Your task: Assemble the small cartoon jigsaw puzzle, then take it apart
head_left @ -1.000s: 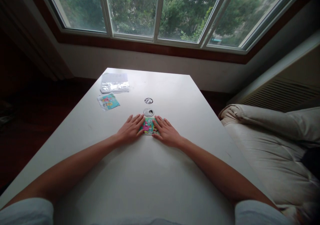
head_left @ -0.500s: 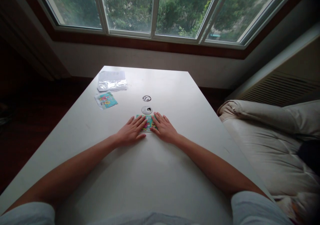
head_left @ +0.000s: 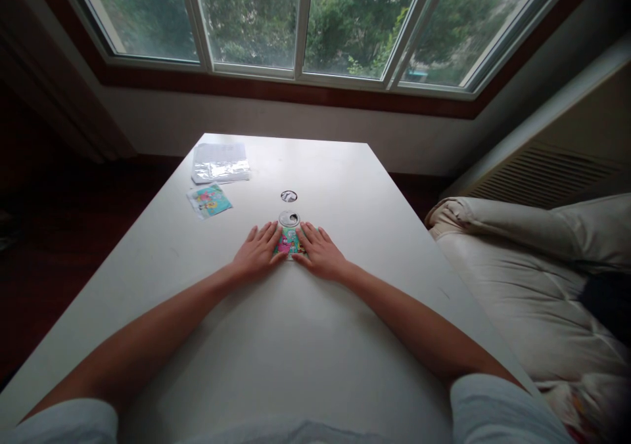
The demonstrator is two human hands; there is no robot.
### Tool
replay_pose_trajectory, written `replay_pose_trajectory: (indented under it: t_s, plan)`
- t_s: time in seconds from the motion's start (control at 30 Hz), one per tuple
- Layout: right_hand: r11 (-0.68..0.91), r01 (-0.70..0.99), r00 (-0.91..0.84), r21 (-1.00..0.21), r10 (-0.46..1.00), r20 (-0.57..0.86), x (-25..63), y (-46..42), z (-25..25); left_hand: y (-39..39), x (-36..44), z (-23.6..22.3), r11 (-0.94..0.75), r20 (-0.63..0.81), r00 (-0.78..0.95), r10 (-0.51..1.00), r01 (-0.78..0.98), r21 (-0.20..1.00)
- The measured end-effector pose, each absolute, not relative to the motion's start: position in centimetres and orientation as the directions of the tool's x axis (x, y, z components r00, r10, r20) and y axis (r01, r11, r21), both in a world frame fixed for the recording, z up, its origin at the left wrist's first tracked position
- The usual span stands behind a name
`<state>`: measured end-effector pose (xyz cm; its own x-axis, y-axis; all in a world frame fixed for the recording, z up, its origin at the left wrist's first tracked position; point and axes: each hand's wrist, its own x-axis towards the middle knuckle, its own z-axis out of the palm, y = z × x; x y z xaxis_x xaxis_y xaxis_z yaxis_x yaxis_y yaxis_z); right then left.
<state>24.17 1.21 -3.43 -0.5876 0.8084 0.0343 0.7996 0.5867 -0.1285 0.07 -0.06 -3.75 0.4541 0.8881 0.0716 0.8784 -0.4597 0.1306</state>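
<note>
A small colourful cartoon picture sheet (head_left: 290,239) lies flat on the white table (head_left: 296,339). Over its left side rests my left hand (head_left: 257,252), palm down with the fingers stretched out. My right hand (head_left: 319,252) lies the same way on the right side, so both edges of the sheet are covered. Just beyond the fingertips is a round silvery disc (head_left: 289,219) with a dark spot, close to the sheet's far edge. A smaller dark-rimmed round piece (head_left: 288,196) lies farther back.
At the table's far left is a clear plastic sleeve with papers (head_left: 221,163). Nearer sits another colourful picture sheet (head_left: 210,200), turned at an angle. A pale padded couch (head_left: 513,286) stands along the right side, and a window (head_left: 256,23) is behind the table.
My left hand shifts over the sheet, first rightward and then back to its left side. My right hand stays flat on the sheet. The camera view tilts slightly.
</note>
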Motion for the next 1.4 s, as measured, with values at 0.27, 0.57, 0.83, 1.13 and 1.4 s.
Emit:
replay_pose_trajectory:
  t_s: [0.27,0.57,0.83,1.13,1.4]
  plan:
    - [0.726,0.670,-0.727,-0.154,0.684,0.059,24.0,-0.3,-2.2,1.2,-1.0,-4.2,-0.366,0.091,0.356,0.930,0.918,0.154]
    - [0.772,0.591,-0.767,-0.234,0.628,0.133,24.5,0.4,-1.9,1.3,-1.8,-4.5,-0.394,0.164,0.367,0.916,0.900,0.188]
    - [0.833,0.445,-0.794,-0.328,0.536,0.286,24.6,0.7,-2.1,1.3,-2.0,-3.5,-0.447,0.209,0.408,0.889,0.872,0.200]
    - [0.772,0.523,-0.701,-0.360,0.630,0.333,24.5,1.2,-2.1,1.0,-1.9,-2.7,-0.631,0.216,0.593,0.776,0.733,0.254]
    - [0.611,0.725,-0.526,-0.317,0.789,0.316,24.9,1.9,-2.5,1.0,-1.6,-2.2,-0.660,0.281,0.598,0.751,0.694,0.287]
